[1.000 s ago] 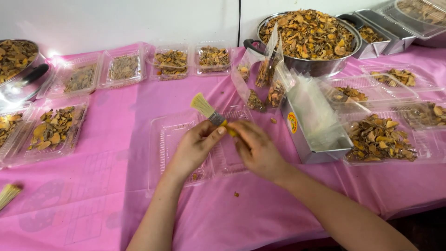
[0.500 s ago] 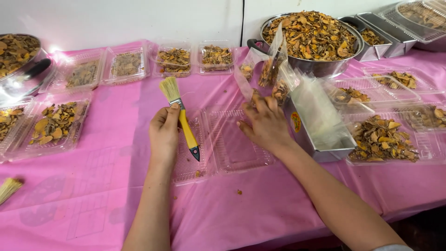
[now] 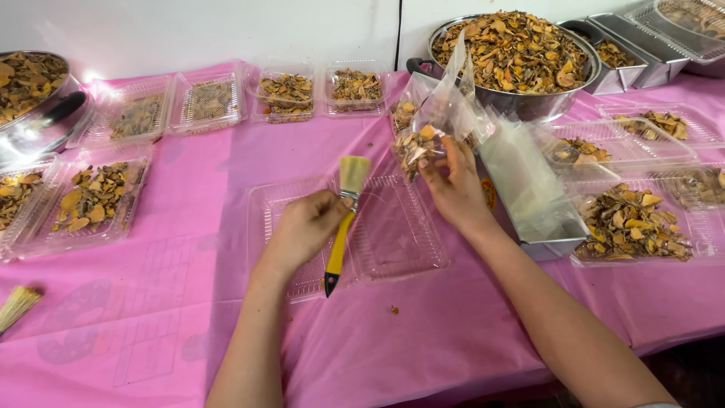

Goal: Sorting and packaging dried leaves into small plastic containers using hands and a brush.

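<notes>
left hand (image 3: 306, 227) was wrapped around a brush (image 3: 343, 215) with a yellow handle, bristles up, over an open clear tray (image 3: 393, 242) near the table's (image 3: 423, 340) front edge. right hand (image 3: 453, 189) pinched a clear bag (image 3: 434, 125) of dried slices just behind the tray, fingers closed on its lower part. a big metal bowl (image 3: 521, 102) of slices sat at the back edge, a metal box (image 3: 540, 219) just right of the hand.

Bare pink cloth (image 3: 151, 332) fills the lower left of the frame, giving open passage. At centre an open clear tray (image 3: 393, 234) lies under both hands. Filled trays (image 3: 91, 200) crowd the left edge; the metal box (image 3: 544, 227) and big bowl (image 3: 521, 102) block the upper right.
</notes>
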